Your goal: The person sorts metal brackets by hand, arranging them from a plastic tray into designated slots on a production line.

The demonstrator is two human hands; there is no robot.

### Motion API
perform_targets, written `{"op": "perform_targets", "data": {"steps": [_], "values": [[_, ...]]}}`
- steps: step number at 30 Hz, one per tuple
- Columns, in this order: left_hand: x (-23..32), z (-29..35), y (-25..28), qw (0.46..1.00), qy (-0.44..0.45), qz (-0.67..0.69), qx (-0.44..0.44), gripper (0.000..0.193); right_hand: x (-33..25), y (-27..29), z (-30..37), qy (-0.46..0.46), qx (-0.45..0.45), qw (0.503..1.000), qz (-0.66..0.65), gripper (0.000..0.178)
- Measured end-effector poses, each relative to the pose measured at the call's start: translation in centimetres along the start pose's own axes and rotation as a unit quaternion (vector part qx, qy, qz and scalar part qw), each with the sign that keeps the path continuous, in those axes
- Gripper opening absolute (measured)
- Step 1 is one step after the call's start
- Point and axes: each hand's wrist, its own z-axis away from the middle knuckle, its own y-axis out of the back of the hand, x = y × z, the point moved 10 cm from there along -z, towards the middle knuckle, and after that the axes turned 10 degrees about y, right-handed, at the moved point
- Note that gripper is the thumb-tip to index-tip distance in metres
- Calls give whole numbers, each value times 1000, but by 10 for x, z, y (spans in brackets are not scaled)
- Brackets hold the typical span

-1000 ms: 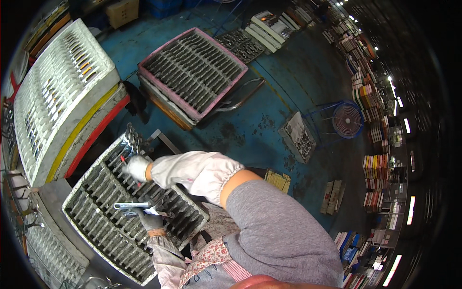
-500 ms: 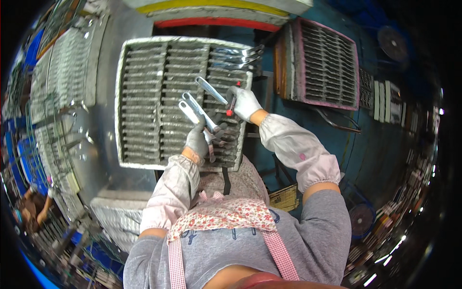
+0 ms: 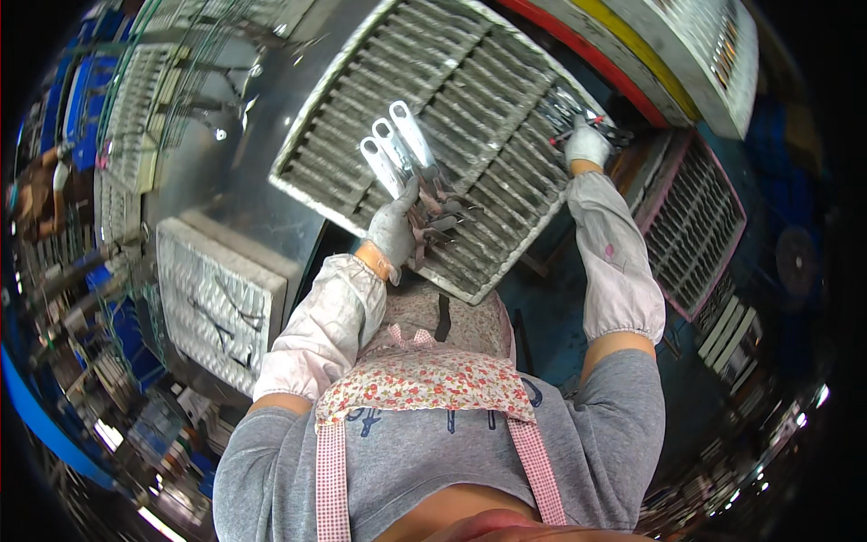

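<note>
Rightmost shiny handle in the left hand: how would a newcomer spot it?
Find the big white-rimmed slotted tray at upper centre. At its lower edge, the left hand holds three shiny handles. The rightmost handle ends highest in the picture, above its two neighbours.

Moderate light evenly shows the apron (image 3: 442, 384) and tray (image 3: 488, 126), with darker shadow in the tray's slots. White glare burns along the metal handles (image 3: 413, 138), and the desk (image 3: 244, 181) carries a softer sheen. The floor (image 3: 542, 298) sinks into dimness. Small bright lamps (image 3: 822, 395) dot the lower right. Fisheye distortion bends straight edges; the outer surroundings look smeared, and the corners fall to black.
</note>
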Motion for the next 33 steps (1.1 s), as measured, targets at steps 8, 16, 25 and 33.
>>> {"op": "perform_targets", "data": {"steps": [8, 16, 25, 33], "values": [[40, 72, 14, 993, -78, 78, -30, 56, 3, -19, -9, -38, -158, 987, 12, 31], [93, 137, 53, 983, -121, 111, -79, 81, -74, 48, 49, 62, -129, 922, -360, 53], [127, 212, 78, 974, -225, 14, -27, 57, -298, 181, 163, 147, -11, 663, -734, 26], [137, 328, 96, 759, -555, -332, 77, 44, -375, 334, 265, 524, 204, 567, -601, 27]]}}
